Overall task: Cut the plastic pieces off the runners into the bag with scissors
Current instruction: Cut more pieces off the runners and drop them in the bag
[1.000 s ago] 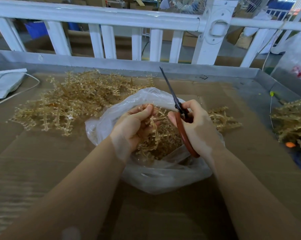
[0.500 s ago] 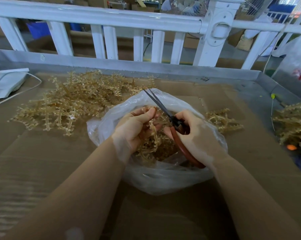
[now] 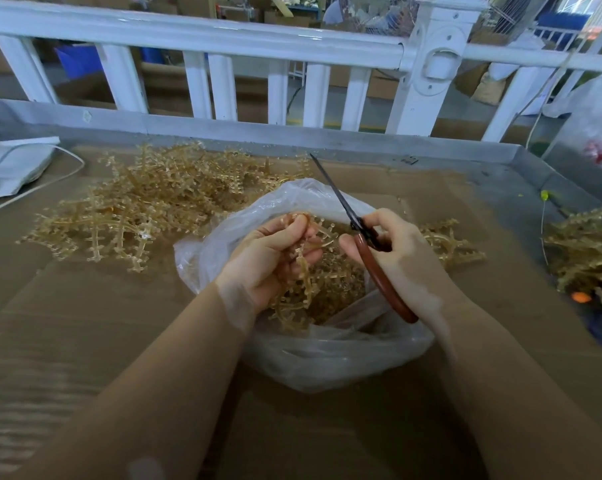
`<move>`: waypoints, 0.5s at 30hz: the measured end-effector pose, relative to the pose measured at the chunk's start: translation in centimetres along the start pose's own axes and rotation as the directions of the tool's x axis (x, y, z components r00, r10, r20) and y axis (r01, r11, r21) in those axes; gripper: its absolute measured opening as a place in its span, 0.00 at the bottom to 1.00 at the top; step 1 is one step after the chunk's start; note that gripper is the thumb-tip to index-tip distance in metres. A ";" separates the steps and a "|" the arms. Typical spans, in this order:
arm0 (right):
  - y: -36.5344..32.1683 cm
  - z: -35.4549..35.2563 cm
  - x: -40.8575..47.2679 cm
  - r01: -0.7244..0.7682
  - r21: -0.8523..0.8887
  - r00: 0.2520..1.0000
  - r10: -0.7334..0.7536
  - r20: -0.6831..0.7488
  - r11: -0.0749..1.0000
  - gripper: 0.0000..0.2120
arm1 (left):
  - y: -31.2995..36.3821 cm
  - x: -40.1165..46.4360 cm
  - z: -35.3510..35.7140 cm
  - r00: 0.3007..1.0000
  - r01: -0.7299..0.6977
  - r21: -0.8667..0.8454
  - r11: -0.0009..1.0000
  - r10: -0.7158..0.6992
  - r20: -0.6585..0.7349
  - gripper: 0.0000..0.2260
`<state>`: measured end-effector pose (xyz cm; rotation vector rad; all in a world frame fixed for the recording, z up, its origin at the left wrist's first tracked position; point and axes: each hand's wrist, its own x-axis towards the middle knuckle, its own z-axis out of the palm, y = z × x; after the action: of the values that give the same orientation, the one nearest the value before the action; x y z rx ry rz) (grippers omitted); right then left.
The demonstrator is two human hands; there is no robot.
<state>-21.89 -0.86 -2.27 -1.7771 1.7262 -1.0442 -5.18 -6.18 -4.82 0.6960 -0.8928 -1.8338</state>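
From the head view, both bare forearms reach forward over a clear plastic bag (image 3: 327, 355) that lies open on the cardboard-covered counter (image 3: 85, 341). The left hand (image 3: 272, 258) is over the bag's mouth, its fingers curled round a tan plastic runner (image 3: 303, 271) whose branched length hangs down into the bag; this grip is pinching the runner near its top. Loose tan pieces (image 3: 337, 282) fill the inside of the bag beneath both hands.

The right hand (image 3: 400, 261) holds the scissors (image 3: 362, 233), fingers wrapped round the brown handles, one handle loop sticking out below the palm. The dark blades point up and away to the left and look pressed together, though the blur makes this hard to be sure of. The blade tips are clear of the runner.

A large heap of uncut runners (image 3: 154, 209) lies on the counter behind and to the left of the bag. A smaller cluster (image 3: 448, 244) sits just right of the bag, partly behind the right hand, and another heap (image 3: 583, 247) lies at the far right edge. A white railing (image 3: 223, 39) runs along the far side.
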 end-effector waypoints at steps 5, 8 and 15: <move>0.1 -0.5 0.2 0.022 -0.059 0.997 -0.018 0.074 0.998 0.08 | 0.1 -0.2 -0.5 0.998 0.012 0.089 0.996 -0.017 0.055 0.06; 0.3 -0.4 0.1 0.055 -0.104 0.992 -0.043 0.117 0.993 0.10 | 0.1 0.0 -0.3 1.000 0.025 0.032 0.999 -0.025 0.018 0.05; 0.6 -0.1 -0.2 0.075 -0.216 0.993 -0.053 0.105 0.974 0.16 | 0.1 0.0 0.1 0.998 0.029 -0.015 0.999 -0.030 -0.061 0.02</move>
<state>-22.31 -0.69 -2.68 -1.9963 1.7909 -0.8010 -5.22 -6.19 -4.67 0.7559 -0.8334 -1.8331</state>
